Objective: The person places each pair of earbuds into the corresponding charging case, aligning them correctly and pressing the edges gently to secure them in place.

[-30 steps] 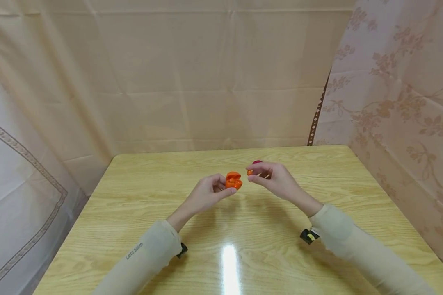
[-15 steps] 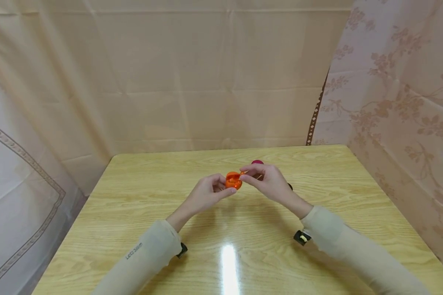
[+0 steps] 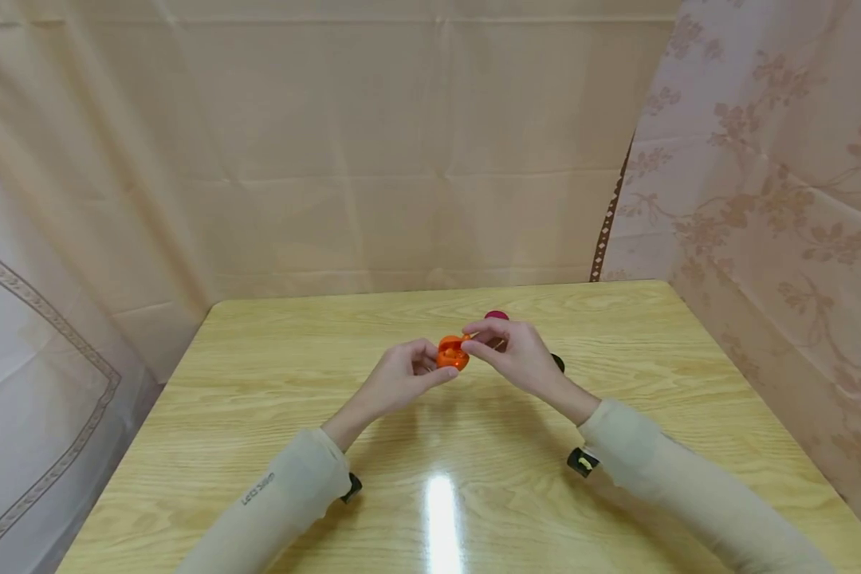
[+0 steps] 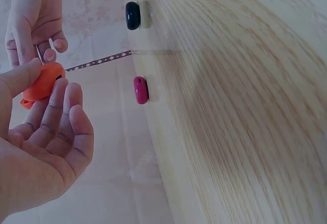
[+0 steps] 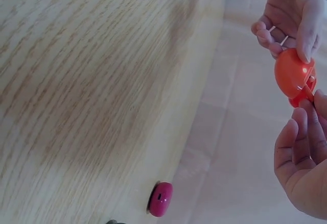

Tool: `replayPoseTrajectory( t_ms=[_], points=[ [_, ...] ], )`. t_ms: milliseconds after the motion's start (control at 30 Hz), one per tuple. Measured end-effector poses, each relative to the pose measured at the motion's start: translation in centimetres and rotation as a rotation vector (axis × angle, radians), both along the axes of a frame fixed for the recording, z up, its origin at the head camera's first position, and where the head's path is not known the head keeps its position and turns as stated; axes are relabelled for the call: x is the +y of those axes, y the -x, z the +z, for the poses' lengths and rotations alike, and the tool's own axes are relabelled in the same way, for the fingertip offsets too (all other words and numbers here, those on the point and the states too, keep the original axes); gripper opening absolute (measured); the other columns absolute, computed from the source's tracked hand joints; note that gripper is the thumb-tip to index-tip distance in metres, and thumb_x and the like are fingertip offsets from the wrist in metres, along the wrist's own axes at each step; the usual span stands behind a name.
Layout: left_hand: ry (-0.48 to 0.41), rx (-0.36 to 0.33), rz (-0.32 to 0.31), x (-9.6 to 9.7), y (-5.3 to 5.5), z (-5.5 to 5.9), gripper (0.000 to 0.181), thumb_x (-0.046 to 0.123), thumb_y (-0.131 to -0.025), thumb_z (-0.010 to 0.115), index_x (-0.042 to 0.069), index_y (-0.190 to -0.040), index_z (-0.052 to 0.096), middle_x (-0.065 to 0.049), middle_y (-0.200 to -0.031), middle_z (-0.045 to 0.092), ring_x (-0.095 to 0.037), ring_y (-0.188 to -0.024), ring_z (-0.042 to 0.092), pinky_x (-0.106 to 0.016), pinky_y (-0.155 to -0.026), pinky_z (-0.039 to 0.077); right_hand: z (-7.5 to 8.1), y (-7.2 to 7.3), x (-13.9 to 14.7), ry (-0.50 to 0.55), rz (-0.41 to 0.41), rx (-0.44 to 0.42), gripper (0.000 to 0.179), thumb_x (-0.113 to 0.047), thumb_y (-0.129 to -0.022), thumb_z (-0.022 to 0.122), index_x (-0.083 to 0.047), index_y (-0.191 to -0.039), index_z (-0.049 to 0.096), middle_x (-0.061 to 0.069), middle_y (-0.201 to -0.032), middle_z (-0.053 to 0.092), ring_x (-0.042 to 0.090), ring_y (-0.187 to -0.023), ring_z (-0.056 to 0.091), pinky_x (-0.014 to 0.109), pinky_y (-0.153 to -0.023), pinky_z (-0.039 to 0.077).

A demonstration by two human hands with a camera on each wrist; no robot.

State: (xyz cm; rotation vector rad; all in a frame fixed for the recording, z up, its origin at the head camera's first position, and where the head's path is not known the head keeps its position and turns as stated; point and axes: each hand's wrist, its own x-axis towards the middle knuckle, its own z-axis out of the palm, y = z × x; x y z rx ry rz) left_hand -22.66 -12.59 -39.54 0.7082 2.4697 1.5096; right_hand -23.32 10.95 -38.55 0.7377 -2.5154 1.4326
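An orange earbud case (image 3: 452,360) is held up over the table with its lid raised. My left hand (image 3: 399,376) grips it from the left, thumb on the near side; in the left wrist view the case (image 4: 45,82) sits between thumb and fingers. My right hand (image 3: 514,352) is at the case's right side. Its thumb and fingertips pinch a small orange earbud (image 3: 466,338) at the open mouth. In the right wrist view the fingertips largely hide the earbud, and the case (image 5: 292,73) shows its glossy rounded side.
A magenta case (image 4: 141,90) rests on the wooden table (image 3: 294,478) behind my right hand. A black case (image 4: 133,16) lies farther right, partly hidden by that hand in the head view. Beige cloth (image 3: 330,159) hangs behind the table.
My right hand has moved left, bringing the pinched earbud from beside the orange case to its open mouth. The left hand and case have stayed nearly still.
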Motion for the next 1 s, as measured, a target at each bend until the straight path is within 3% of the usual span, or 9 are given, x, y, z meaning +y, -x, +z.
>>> replayPoseTrajectory(
  t_ms=[167, 300, 467, 700, 1000],
  points=[
    [0.006, -0.005, 0.009, -0.02, -0.1, 0.31, 0.026, 0.031, -0.093, 0.077, 0.008, -0.1, 0.067, -0.003, -0.09, 0.068, -0.031, -0.08, 0.065, -0.03, -0.07, 0.055, -0.1, 0.08, -0.15, 0.003, 0.007, 0.009, 0.022, -0.019, -0.093, 0.076, -0.007, -0.112, 0.074, -0.001, -0.09, 0.074, 0.018, -0.073, 0.067, 0.03, -0.066, 0.057],
    [-0.003, -0.016, 0.006, 0.03, -0.04, 0.26, 0.026, 0.031, -0.093, 0.077, 0.008, -0.099, 0.067, -0.004, -0.089, 0.068, -0.036, -0.082, 0.065, -0.03, -0.07, 0.054, -0.15, 0.08, -0.27, 0.008, 0.02, 0.008, 0.022, -0.019, -0.093, 0.077, -0.008, -0.112, 0.074, -0.001, -0.089, 0.073, 0.025, -0.074, 0.068, 0.03, -0.066, 0.057],
    [0.0, -0.02, 0.006, 0.06, -0.03, 0.14, 0.026, 0.031, -0.092, 0.077, 0.008, -0.099, 0.067, -0.003, -0.09, 0.069, -0.039, -0.084, 0.066, -0.03, -0.069, 0.055, -0.25, -0.02, -0.3, -0.009, 0.021, 0.014, 0.022, -0.018, -0.094, 0.075, -0.008, -0.113, 0.075, -0.001, -0.091, 0.074, 0.018, -0.072, 0.067, 0.03, -0.065, 0.057],
    [0.028, 0.006, 0.012, 0.03, -0.07, 0.03, 0.026, 0.032, -0.093, 0.077, 0.009, -0.099, 0.066, -0.001, -0.089, 0.069, -0.022, -0.076, 0.065, -0.029, -0.068, 0.056, -0.23, -0.21, -0.26, -0.029, 0.021, 0.01, 0.022, -0.019, -0.096, 0.073, -0.009, -0.115, 0.075, 0.0, -0.096, 0.074, 0.012, -0.071, 0.066, 0.029, -0.064, 0.057],
    [0.036, 0.003, 0.014, 0.1, 0.02, -0.09, 0.025, 0.032, -0.092, 0.077, 0.011, -0.1, 0.066, -0.003, -0.09, 0.069, -0.031, -0.08, 0.067, -0.03, -0.069, 0.056, 0.06, -0.36, -0.32, -0.003, 0.018, -0.069, 0.021, -0.02, -0.097, 0.071, -0.009, -0.116, 0.074, 0.001, -0.093, 0.073, 0.016, -0.073, 0.066, 0.03, -0.063, 0.056]
  ],
)
